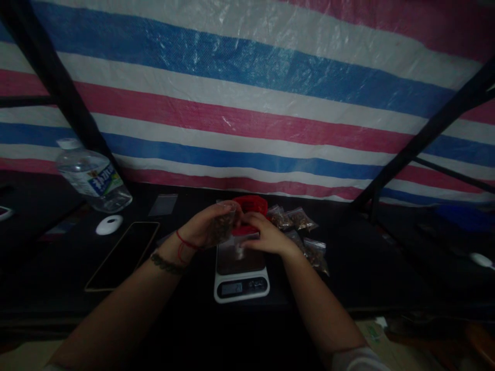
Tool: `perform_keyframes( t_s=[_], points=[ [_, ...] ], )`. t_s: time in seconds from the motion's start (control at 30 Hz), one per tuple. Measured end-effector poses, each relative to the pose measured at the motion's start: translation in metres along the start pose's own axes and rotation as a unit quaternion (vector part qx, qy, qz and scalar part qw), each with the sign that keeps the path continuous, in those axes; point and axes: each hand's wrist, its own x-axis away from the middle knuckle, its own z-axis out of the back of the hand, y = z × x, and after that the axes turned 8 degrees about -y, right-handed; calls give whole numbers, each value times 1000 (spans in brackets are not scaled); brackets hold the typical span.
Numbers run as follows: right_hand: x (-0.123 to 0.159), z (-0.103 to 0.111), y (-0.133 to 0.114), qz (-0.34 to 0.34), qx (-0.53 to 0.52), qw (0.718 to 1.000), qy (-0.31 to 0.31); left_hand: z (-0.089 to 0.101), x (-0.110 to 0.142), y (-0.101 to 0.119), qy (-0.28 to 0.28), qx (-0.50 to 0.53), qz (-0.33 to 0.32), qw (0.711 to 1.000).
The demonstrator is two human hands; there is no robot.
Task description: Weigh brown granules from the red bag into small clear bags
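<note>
My left hand (207,224) is wrapped round a clear plastic cup (224,224) with brownish bits in it, tilted above a kitchen scale (242,265). The scale has a white body, a metal plate and a lit display. Close to the cup, my right hand (265,234) hovers over the scale's far end, thumb and fingers apart, with nothing visible between them. Its fingertips are partly lost in shadow. Behind both hands sits a red plastic container or bag (253,203), partly covered by them. Several small zip bags (299,219) of brown bits lie right of my right hand.
On the left are a large clear bottle (95,178), a white mouse-like object (109,224), a phone (124,257) and a flat clear zip bag (163,204). Dark frame poles (421,136) slant on both sides before a striped plastic sheet (247,118). The black tabletop (371,268) extends right.
</note>
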Motion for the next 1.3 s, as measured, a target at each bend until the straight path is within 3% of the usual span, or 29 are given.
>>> perform_keyframes(
  t_s=[0.1, 0.17, 0.3, 0.6, 0.67, 0.77, 0.87, 1.03, 1.13, 1.3],
  points=[
    [2, 12, -8, 25, -60, 986, 154, -9, 3, 2, -47, 10, 14, 999],
    [2, 19, -19, 56, -74, 979, 184, -17, 5, -1, -63, 37, 31, 997],
    [3, 32, -48, 98, -68, 989, 82, -31, 8, -9, -82, 103, 53, 990],
    [21, 56, -90, 87, -4, 996, -4, -53, 19, -16, -130, 126, 35, 983],
    [25, 58, -95, 73, 6, 997, 31, -56, 26, -17, -116, 117, 27, 986],
    [32, 59, -102, 59, 25, 993, 95, -56, 36, -19, -45, 54, -11, 997],
    [37, 60, -107, 68, 38, 995, 53, -55, 43, -21, -4, -57, -17, 998],
    [44, 58, -112, 58, 44, 995, 71, -65, 46, -16, 14, -177, 28, 984],
    [49, 51, -110, 36, 7, 994, 106, -74, 47, -13, 40, -196, 17, 980],
    [58, 31, -96, -69, -127, 974, 173, -80, 46, -16, 40, -175, -29, 983]
  ],
)
